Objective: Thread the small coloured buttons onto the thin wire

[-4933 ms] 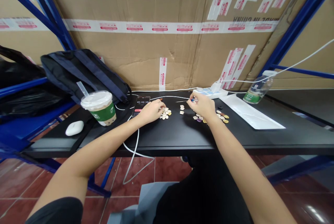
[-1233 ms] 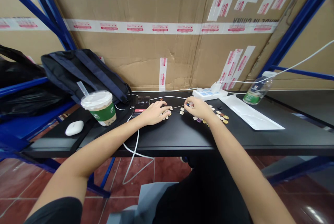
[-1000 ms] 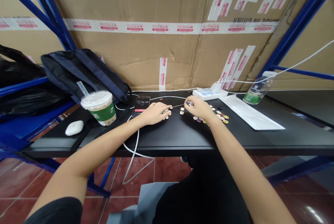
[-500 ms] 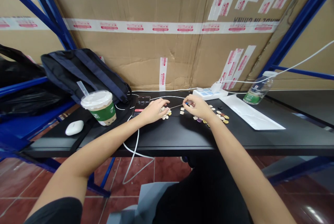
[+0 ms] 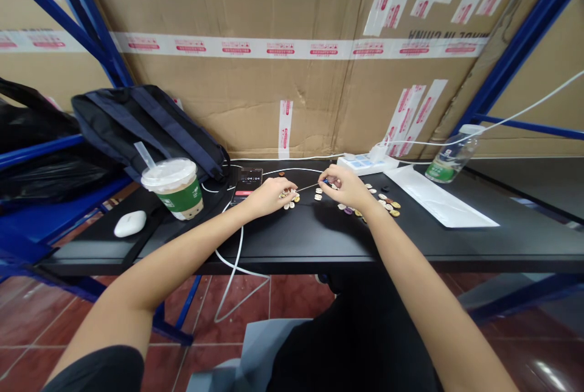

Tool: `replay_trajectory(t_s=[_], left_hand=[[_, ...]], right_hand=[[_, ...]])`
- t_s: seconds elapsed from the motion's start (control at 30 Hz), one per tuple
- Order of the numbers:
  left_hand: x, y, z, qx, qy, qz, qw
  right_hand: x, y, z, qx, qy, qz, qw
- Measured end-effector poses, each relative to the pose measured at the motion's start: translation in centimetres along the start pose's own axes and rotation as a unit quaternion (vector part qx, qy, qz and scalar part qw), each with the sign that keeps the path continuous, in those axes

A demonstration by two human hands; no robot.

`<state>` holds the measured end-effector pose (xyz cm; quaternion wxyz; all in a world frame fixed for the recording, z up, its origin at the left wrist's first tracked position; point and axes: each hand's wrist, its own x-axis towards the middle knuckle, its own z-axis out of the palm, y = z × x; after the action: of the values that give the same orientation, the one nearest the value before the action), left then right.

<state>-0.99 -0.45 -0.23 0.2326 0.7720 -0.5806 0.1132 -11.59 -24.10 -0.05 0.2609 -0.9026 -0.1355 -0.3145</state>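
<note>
Handwork at close range: a thin rod [image 5: 309, 187] with a blue end is pinched between thumb and fingertips of the right hand [image 5: 349, 188], its tip pointing left. Left hand [image 5: 269, 197] is partly curled over the light-coloured buttons [image 5: 292, 204] at left, fingertips beside the rod's tip; whether it grips one cannot be told. Spare pale buttons [image 5: 318, 197] lie between the hands, with mixed buttons [image 5: 387, 207] at right, on the black table [image 5: 292, 240]. Step in hand, as judged: bringing tip and button together. Next move calls for a steady rod and a button hole squared to its tip.
</note>
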Motion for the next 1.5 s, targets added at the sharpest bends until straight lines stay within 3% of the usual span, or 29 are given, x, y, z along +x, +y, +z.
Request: replay_trajectory(t_s=[0.37,0.73,0.97,1.5], left_hand=[[-0.1,0.2,-0.2,-0.041,0.007,-0.048,0.998],[-0.1,0.0,0.0,-0.048,0.025,-0.048,0.997],[-0.2,0.2,0.2,-0.108,0.04,-0.056,0.992],[-0.1,-0.2,1.5,-0.17,0.079,-0.151,0.971]], right_hand=[[0.1,0.1,-0.1,-0.006,0.005,-0.003,1.0],[-0.1,-0.9,-0.1,0.025,-0.013,0.037,0.999],[-0.1,-0.6,0.0,0.028,-0.016,0.043,0.999],[-0.1,-0.7,-0.3,-0.026,-0.011,0.046,0.999]])
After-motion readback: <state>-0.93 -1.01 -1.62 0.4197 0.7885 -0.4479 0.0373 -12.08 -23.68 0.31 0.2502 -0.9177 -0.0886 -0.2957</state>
